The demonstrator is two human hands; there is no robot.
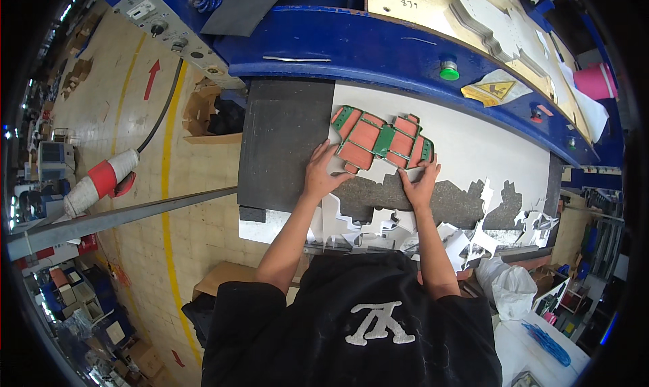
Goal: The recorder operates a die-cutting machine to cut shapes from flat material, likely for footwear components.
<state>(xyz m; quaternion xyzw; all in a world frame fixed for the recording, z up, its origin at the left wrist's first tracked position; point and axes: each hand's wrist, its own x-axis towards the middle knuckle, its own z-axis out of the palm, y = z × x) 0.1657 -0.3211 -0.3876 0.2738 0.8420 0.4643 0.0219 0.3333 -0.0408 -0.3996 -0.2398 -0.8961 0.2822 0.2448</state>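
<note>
A cutting die (pixel 384 141) with a green metal frame and orange-red foam pads lies on a white sheet (pixel 493 140). My left hand (pixel 322 173) grips its left end, thumb along the near edge and fingers at the side. At the right end, my right hand (pixel 422 185) holds the die with its fingers by the corner and its thumb near the lower edge. Parts of the fingertips are hard to make out against the frame. The near edge of the sheet has irregular cut outlines, showing the dark cutting board (pixel 368 194) beneath.
White offcuts (pixel 392 228) lie along the near edge. Beyond the sheet runs a blue press beam (pixel 378 52) with a green button (pixel 449 70). Stacked cut pieces (pixel 497 32) rest on a board above it. A grey bar (pixel 128 214) and a cable with a red-white plug (pixel 101 182) are at left.
</note>
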